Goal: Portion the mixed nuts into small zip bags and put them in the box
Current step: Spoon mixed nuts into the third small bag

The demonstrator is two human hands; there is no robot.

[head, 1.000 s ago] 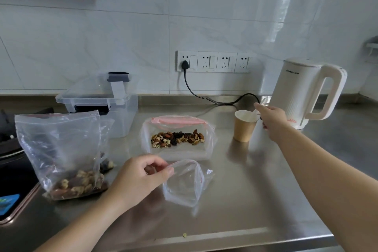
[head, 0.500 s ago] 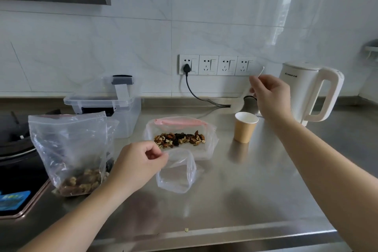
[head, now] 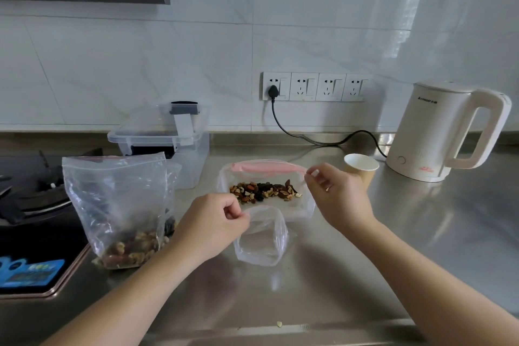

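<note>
Right hand (head: 334, 196) is back from the paper cup (head: 361, 170), pinching a thin clear spoon; left hand (head: 216, 222) pinches the empty small bag (head: 262, 236) open. Scooping from the big nut bag (head: 118, 205) looks next; box (head: 165, 143) waits far left.

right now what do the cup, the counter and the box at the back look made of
Cup: looks like paper, matte tan outside, white inside, thin rolled rim.
Counter: seemingly stainless steel, brushed grey, showing blurred reflections.
Box: clear, slightly frosted plastic with a lid and grey latch; its inside shows through.

left hand (head: 213, 222) pinching empty bag (head: 261, 236), nuts (head: 264, 191) behind
</note>
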